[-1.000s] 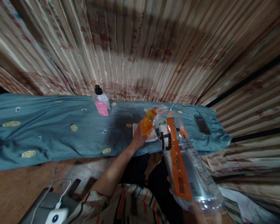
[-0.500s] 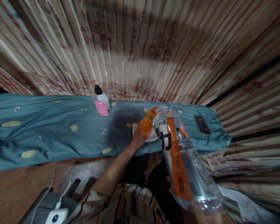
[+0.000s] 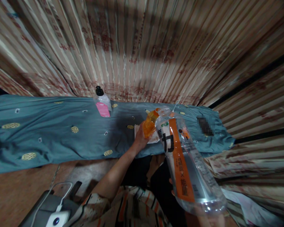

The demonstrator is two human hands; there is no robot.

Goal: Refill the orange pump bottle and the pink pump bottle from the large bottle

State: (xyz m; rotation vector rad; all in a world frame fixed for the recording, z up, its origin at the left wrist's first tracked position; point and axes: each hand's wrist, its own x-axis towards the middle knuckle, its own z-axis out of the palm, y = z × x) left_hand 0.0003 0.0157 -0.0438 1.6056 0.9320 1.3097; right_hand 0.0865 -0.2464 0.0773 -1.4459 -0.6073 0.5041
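Note:
My left hand (image 3: 140, 138) is closed around a small orange container (image 3: 150, 124) held just above the teal cloth (image 3: 49, 132). A large clear plastic bottle (image 3: 186, 164) with an orange label is tilted, its open mouth meeting the orange container's top. My right hand (image 3: 203, 219) grips the big bottle's base at the bottom edge of the picture; only a blurred part of it shows behind the plastic. A white sheet (image 3: 138, 134) lies on the cloth beneath the orange container.
A small bottle with a black cap and pink label (image 3: 102, 104) stands at the back of the cloth by the striped curtain (image 3: 142, 47). A white charger with a cable (image 3: 56, 217) rests on a dark case at bottom left. Folded striped fabric (image 3: 251, 164) lies to the right.

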